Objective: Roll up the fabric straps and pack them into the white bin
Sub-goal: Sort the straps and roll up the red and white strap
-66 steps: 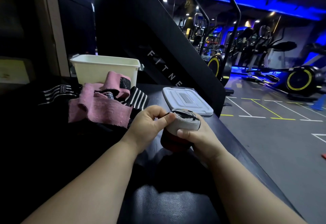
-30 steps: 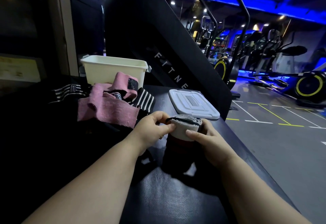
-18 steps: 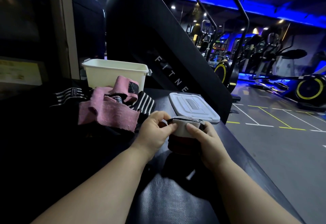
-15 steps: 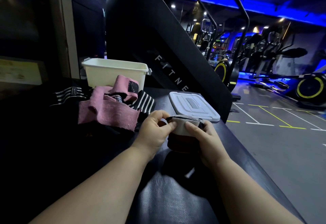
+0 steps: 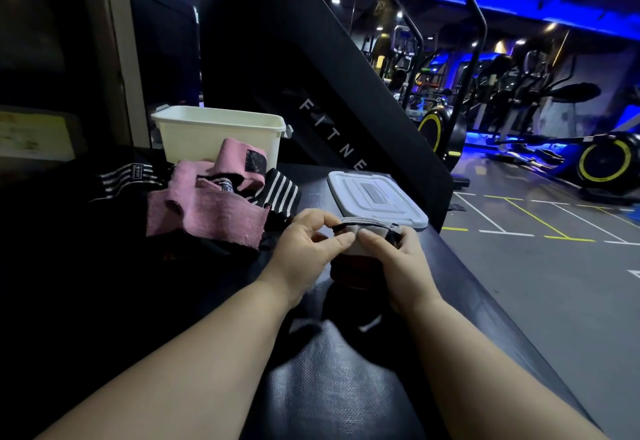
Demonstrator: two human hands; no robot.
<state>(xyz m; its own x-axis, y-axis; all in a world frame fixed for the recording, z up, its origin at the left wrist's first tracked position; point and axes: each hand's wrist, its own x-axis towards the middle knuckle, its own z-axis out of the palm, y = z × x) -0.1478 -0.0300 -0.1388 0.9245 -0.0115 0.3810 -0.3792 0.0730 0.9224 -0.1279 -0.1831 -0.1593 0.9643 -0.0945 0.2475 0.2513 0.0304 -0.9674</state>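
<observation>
Head view, itemised: white bin (image 5: 221, 135), upright, interior hidden from me; its lid (image 5: 377, 202) flat on the bench (image 5: 329, 387), apart. Loose straps (image 5: 207, 211), pink and striped, heaped before the bin. One rolled strap (image 5: 367, 244), pinched by my left hand (image 5: 308, 249), gripped by my right hand (image 5: 398, 263).

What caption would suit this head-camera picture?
Left hand and right hand grip a rolled strap; white bin stands behind loose straps.

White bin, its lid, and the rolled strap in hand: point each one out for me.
white bin (image 5: 194, 142): head view, bare front wall left of the pink fabric.
lid (image 5: 377, 194): head view, recessed centre panel of its top.
rolled strap (image 5: 367, 223): head view, stitched top edge of the roll.
</observation>
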